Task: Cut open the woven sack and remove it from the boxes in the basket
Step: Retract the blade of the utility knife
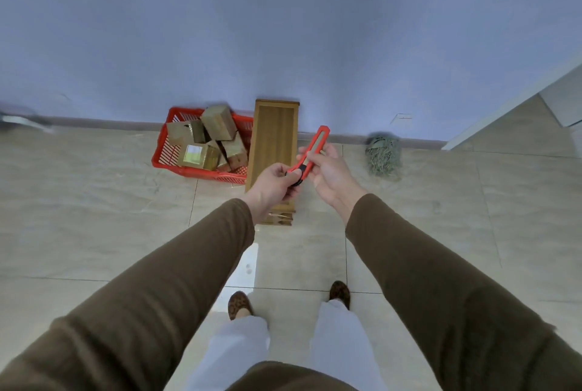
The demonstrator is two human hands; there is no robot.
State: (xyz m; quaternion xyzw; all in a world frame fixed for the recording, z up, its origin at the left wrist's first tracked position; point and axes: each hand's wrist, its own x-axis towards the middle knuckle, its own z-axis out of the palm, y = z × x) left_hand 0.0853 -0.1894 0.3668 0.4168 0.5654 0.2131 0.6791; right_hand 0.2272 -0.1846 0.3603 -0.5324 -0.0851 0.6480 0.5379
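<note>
- Both hands hold the red utility knife (310, 153): left hand (278, 181) pinches the black end, right hand (327, 167) grips the body.
- Boxes (204, 142) lie uncovered in the red basket (163, 151) at the wall.
- The bundle (383, 154) lying well right may be the woven sack.
- Judged step: finishing. Next: retract blade, put knife down.

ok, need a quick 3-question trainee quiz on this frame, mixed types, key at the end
1. True or false: both hands hold the red utility knife.
2. Where does the green woven sack lie?
A. over the boxes
B. on the floor by the wall, right of the wooden tray
C. in the left hand
3. Fill in: the cardboard boxes sit in a red ____.

Key:
1. True: the left hand pinches the black end, the right hand grips the body.
2. B: the sack lies bunched, right of the wooden tray.
3. Basket.
</note>
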